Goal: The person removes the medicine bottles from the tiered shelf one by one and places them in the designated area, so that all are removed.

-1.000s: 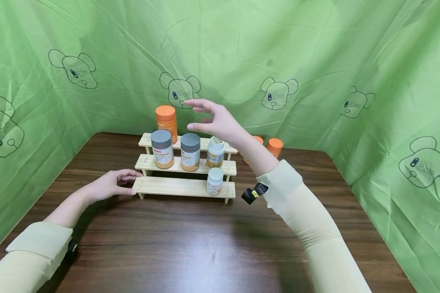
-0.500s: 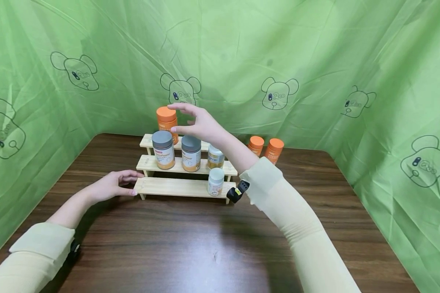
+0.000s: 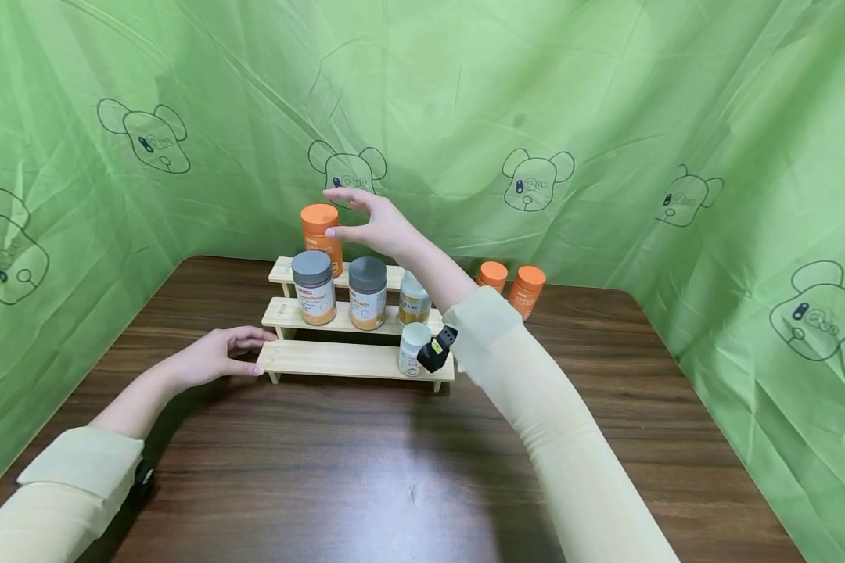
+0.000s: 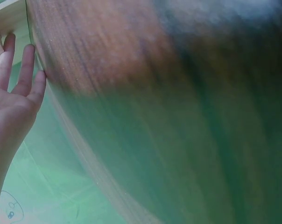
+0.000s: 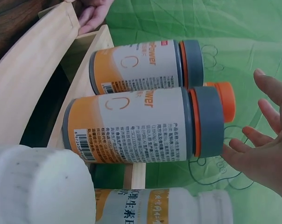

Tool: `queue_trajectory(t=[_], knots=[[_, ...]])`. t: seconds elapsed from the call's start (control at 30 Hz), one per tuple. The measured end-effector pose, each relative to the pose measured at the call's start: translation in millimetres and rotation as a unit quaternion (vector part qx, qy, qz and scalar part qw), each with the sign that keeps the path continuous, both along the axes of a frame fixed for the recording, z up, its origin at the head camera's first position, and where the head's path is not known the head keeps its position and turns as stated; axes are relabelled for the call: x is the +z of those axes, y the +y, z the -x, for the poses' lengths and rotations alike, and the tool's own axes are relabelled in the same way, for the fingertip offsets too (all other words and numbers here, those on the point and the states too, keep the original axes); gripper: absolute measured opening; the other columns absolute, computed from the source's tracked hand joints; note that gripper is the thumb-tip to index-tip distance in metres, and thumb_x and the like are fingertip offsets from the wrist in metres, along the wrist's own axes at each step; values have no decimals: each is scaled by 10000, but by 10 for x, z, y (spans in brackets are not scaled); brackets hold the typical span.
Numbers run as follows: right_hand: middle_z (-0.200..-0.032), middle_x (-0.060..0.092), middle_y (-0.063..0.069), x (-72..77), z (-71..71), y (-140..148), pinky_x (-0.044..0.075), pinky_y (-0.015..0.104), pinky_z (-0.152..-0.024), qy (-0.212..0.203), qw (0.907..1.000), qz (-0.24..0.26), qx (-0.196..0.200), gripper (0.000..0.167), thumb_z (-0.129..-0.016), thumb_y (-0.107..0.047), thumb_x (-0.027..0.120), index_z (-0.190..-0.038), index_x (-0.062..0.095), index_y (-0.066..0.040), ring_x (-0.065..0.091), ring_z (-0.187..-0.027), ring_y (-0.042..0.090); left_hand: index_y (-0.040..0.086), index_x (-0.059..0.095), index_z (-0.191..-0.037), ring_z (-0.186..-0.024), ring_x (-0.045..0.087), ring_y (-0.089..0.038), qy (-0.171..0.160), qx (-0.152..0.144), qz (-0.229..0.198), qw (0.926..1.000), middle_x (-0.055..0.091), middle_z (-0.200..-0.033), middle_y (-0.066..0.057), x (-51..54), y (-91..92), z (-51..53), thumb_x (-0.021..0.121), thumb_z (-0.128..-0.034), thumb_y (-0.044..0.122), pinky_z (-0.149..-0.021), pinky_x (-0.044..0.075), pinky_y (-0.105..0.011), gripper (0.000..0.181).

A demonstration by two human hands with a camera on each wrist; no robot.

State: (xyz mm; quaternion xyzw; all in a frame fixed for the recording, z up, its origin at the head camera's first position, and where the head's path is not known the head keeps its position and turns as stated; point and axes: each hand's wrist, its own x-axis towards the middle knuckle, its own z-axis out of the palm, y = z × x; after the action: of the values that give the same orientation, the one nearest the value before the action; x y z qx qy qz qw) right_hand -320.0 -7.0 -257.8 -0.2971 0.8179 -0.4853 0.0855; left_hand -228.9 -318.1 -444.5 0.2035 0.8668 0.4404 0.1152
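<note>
A three-step wooden rack (image 3: 331, 359) stands on the table. The left hand (image 3: 214, 361) touches its left end at the lowest step, thumb and fingers around the edge. The right hand (image 3: 383, 227), fingers spread and holding nothing, hovers over the top step beside the orange bottle (image 3: 321, 242); whether the thumb touches it I cannot tell. On the middle step stand two grey-lidded jars (image 3: 314, 289) (image 5: 141, 126) and a white-and-gold bottle (image 3: 414, 301), partly hidden by the right arm. A small white bottle (image 3: 411, 349) is on the lowest step's right side.
Two orange-lidded bottles (image 3: 526, 289) stand on the table behind and right of the rack, one partly hidden by the right forearm. Green cloth (image 3: 451, 94) with bear drawings hangs around the back and sides of the brown table (image 3: 310, 469).
The right hand has moved left over the top step to the orange bottle, rising slightly in the last half second. The left hand has stayed at the rack's end.
</note>
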Motion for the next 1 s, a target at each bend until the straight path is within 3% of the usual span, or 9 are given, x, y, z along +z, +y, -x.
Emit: queue_trajectory(t=[0.47,0.73,0.83,1.0], knots=[[-1390,478,-97,-126,223,-114,363,330,-1034,-133,9993,-302,155,566,-828,-270,736,-1348,513,-269,406,-1307,183,109,527,-1296,-1111,561,-26,27,5,-22,10000,606,-1262,-131,-12,-4,-9,766,-788,247,-919,413,-183,579],[-1318,540,-29,-161,252,-162,448,238,-919,-139,9994,-166,262,484,-855,-199,707,-1314,553,-198,509,-1185,157,101,528,-1293,-1110,562,-18,7,-47,-111,9999,618,-1245,-127,-23,1,4,768,-784,230,-917,414,-176,577],[-1282,564,-13,-161,261,-193,449,231,-915,-251,9993,-78,280,476,-858,-185,704,-1309,552,-187,523,-1165,140,88,523,-1297,-1129,566,-79,6,-43,-106,9999,614,-1248,-138,-6,21,-11,763,-790,227,-925,412,-189,579],[-1242,581,15,-174,284,-250,445,230,-916,-436,9984,131,323,459,-856,-144,701,-1292,558,-158,541,-1130,129,97,520,-1301,-1119,568,-71,-71,33,-49,10000,605,-1261,-135,-3,22,-7,767,-786,242,-924,412,-191,589]])
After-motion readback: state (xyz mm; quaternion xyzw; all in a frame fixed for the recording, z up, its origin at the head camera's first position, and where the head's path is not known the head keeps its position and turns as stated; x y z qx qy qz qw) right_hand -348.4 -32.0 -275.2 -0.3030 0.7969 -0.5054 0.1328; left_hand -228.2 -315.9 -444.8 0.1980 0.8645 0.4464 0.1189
